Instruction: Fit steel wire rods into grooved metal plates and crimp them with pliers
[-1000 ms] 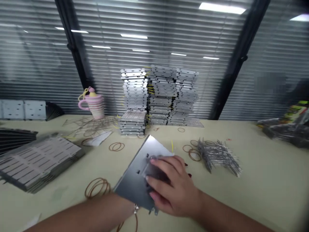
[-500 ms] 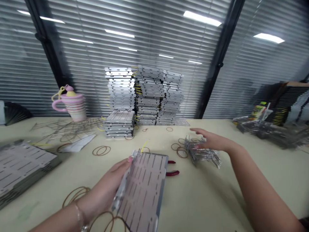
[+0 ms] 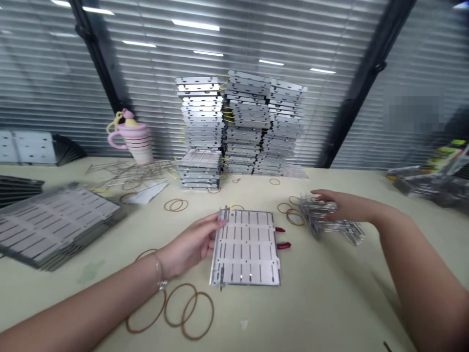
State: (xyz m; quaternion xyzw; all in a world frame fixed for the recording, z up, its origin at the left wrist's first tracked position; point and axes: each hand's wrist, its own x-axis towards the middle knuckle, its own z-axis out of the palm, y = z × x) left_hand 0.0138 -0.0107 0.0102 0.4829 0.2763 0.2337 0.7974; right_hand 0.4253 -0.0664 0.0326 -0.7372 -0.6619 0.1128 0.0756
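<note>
My left hand (image 3: 194, 244) is closed on the left edge of a slotted metal panel (image 3: 254, 252), which has rows of narrow slits and a thin rod along its left side. The far-side fingers are partly hidden behind the panel. My right hand (image 3: 344, 205) is at a pile of thin metal rods (image 3: 317, 215), its thumb and fingers apart, touching or just over the rods. Red-handled pliers or cutters (image 3: 284, 245) show only their handles, poking out from the panel's right side.
Tall stacks of similar panels (image 3: 201, 115) stand at the back by the blinds. More panels (image 3: 54, 220) lie at left, near loose rods (image 3: 142, 171) and a pink-rimmed cup (image 3: 137, 142). Brown rubber bands (image 3: 198, 315) are scattered about. Clear bags (image 3: 414, 183) sit at right.
The view has shifted, so the panel now appears higher and farther from me, more squarely facing the camera. My right hand has lowered onto or closer to the rod pile.
</note>
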